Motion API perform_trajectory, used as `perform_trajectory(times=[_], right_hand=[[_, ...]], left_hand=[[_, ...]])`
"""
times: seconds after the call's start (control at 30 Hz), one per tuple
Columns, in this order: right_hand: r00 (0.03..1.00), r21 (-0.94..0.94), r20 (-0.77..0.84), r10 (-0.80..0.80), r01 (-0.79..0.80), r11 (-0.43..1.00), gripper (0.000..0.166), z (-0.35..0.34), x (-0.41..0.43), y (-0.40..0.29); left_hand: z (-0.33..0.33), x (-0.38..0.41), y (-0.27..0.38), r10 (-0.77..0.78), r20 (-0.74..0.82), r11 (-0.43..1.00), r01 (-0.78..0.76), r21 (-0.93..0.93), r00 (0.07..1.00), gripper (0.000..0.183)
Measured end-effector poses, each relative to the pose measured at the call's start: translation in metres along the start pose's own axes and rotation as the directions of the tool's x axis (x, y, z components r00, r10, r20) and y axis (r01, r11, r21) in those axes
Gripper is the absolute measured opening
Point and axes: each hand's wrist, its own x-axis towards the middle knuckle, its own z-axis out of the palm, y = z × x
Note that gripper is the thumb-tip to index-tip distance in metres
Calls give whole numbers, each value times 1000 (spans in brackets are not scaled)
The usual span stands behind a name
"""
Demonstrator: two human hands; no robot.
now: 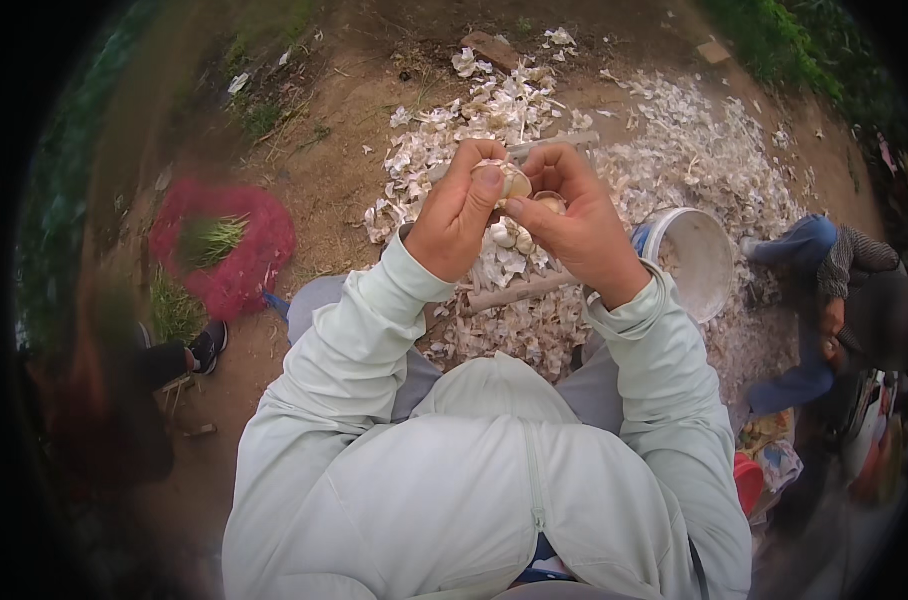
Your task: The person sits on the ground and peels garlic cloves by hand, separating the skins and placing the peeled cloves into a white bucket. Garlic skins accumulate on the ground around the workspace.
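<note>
My left hand [457, 214] holds a partly peeled garlic bulb [515, 184] between thumb and fingers, over a heap of husks. My right hand [581, 225] meets it from the other side, its thumb tip at the bulb's lower edge. Another piece of garlic [550, 201] sits within the curled fingers of the right hand, partly covered by them. Below both hands, several whitish garlic bulbs [505, 234] lie between the pale bars of a low frame [521, 292]. The hands and husks hide much of that frame.
Papery garlic skins [694, 142] spread over the dirt. A white plastic bucket [698, 262] lies tilted at my right, near another person [829, 300]. Leftward are a red mesh bag [262, 274] with green stalks [217, 238] and another person's shoe [209, 346]. A red container [746, 480] stands lower right.
</note>
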Motion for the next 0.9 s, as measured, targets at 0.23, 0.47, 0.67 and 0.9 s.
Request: perform_trajectory(times=[0.23, 0.47, 0.67, 0.9], right_hand=[[998, -87, 53, -21, 26, 996, 23, -1, 1, 3], [1000, 242, 9, 7, -9, 970, 13, -6, 2, 16], [999, 140, -36, 38, -32, 990, 15, -9, 3, 5], [991, 75, -35, -127, 129, 989, 18, 4, 4, 15]], left_hand=[[-3, -2, -4, 45, 45, 993, -49, 104, 998, 28], [3, -4, 1, -135, -4, 969, 131, -209, 991, 35], [-2, 1, -1, -172, 93, 908, 195, -372, 981, 35], [1, -2, 0, -130, 67, 962, 142, -235, 989, 31]])
